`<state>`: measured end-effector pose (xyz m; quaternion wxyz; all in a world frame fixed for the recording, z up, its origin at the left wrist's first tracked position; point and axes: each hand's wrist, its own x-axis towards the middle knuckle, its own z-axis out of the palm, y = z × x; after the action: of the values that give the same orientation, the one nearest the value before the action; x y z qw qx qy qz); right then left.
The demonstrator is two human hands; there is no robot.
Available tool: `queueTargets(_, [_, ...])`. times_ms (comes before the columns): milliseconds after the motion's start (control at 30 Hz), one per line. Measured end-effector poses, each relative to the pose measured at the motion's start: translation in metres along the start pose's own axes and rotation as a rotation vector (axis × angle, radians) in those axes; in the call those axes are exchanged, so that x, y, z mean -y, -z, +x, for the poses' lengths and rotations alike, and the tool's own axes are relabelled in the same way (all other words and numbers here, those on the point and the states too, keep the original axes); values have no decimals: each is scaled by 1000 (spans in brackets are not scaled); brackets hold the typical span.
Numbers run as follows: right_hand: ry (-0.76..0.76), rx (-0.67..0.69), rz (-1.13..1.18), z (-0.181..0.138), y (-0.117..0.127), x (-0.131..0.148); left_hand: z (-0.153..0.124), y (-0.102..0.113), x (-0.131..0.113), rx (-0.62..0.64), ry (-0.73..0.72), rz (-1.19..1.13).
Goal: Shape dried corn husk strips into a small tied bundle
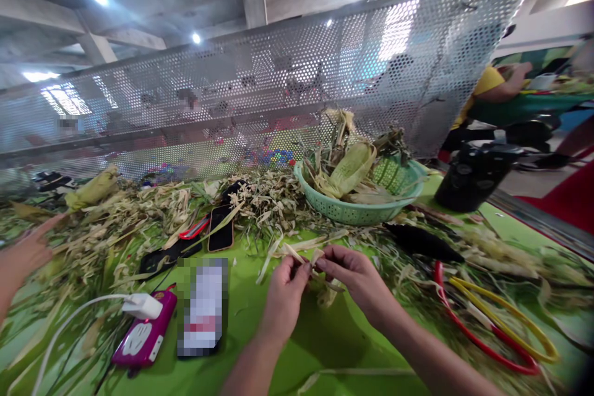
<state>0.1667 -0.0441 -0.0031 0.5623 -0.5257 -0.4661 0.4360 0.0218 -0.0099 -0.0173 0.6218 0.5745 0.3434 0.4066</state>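
Pale strips of corn husk (293, 252) stick out between my two hands, which meet over the green tabletop. The fingers of my left hand (286, 291) are pinched on the husk, thumb on top. Close beside it on the right, my right hand (349, 267) pinches the same husk between thumb and forefinger. Below the fingers hangs a curled bit of husk (330, 294), partly covered by the right hand. Beyond my hands stands a green plastic basket (352, 213) with an ear of corn in its husk (353, 168).
Husk scraps (273, 198) cover much of the table. On the left lie a phone (221, 229), a blurred-out phone (202, 306) and a purple power bank (145, 331). Another person's hand (30, 253) reaches in. Right are a black tumbler (476, 176) and red-yellow pliers-like handles (505, 315).
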Motion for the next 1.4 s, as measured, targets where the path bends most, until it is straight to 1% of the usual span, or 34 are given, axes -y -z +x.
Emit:
queueTargets(133, [40,49,-36,-2,0,2,-1,1,0,-25,17,75])
queueTargets(267, [67,17,-73,0,0,-2,0,1,2,-22,-2,140])
queueTargets(400, [66,-34,-60,2,2,-6,0,2,0,-15,-4,86])
queueTargets(500, [94,-67,-27,3,3,-6,-1,2,-3,7,19,42])
queueTargets(600, [109,-62,6,3,3,-5,-1,2,-4,58,32,39])
queueTargets(667, [112,-58,5,3,2,-4,-1,2,-3,59,16,49])
queueTargets(767, [78,-57,29,3,2,-4,0,2,0,46,-25,50])
queueTargets(867, [1,-58,97,3,1,-4,2,1,1,79,-50,31])
queueTargets(933, [-20,-65,130,3,2,-4,1,0,0,90,-51,28])
queueTargets(1000, [6,-80,134,4,4,-3,0,-1,-3,93,-32,54])
queueTargets(1133, [135,-142,55,6,10,2,-3,1,-6,78,39,138])
queueTargets(1233, [175,-171,16,6,12,4,-3,2,-5,103,71,122])
queueTargets(1333, [168,-181,4,6,11,5,-2,1,-4,138,35,109])
queueTargets(1400, [150,-180,15,6,11,4,-2,-1,-4,179,-3,154])
